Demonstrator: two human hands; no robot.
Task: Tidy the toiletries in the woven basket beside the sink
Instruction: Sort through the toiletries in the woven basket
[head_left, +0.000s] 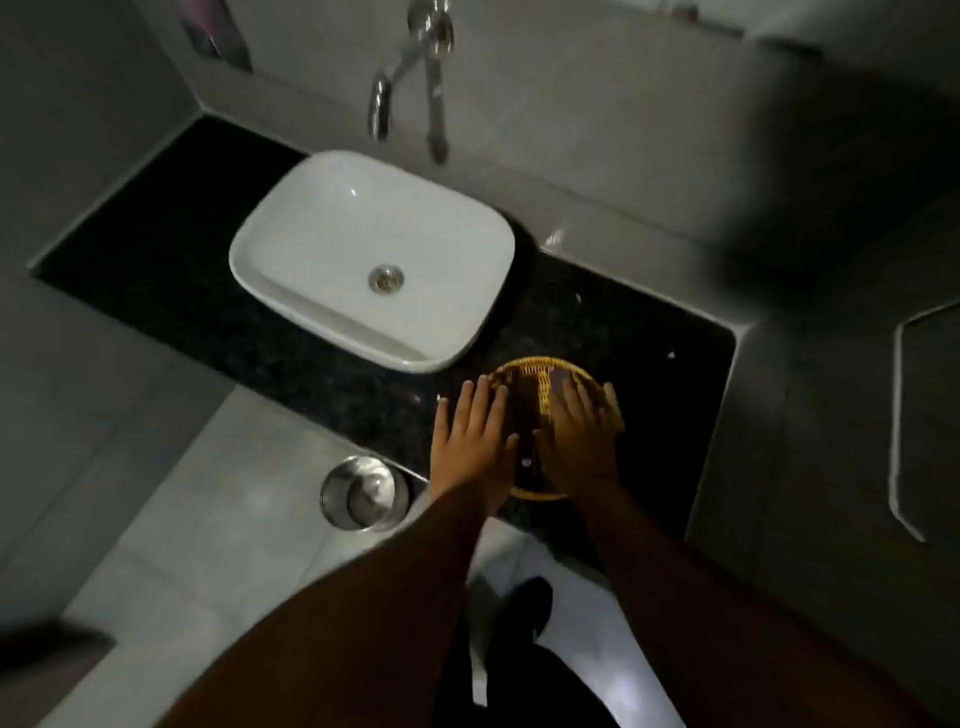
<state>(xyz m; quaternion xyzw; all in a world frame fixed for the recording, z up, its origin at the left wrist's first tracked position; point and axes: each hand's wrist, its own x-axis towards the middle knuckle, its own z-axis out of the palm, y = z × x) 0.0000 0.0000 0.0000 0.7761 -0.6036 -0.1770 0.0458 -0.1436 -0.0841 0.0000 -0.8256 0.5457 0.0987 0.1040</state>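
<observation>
**Both hands over the basket on the dark bench**

One white sink (371, 260) sits on the dark speckled bench (156, 270), with one chrome tap (410, 78) on the wall above its far side. On the floor below the bench's near edge stands one round steel bin (363, 493), left of the person's arms. A pale tiled wall (649, 156) closes the far side and a grey side surface (831, 415) bounds the bench at the right.

One round woven basket (540, 374) lies on the bench, just right of and nearer than the sink, close to the bench's near edge. Being round, it has no clear long axis; its opening faces up. The hands cover much of it, and its contents are too dim and blurred to count.

The left hand (475, 441) lies flat with fingers spread, over the basket's left rim and the bench beside it, holding nothing visible. The right hand (579, 441) spreads over the basket's right half, fingers pointing far; I cannot tell whether it grips anything beneath.
</observation>
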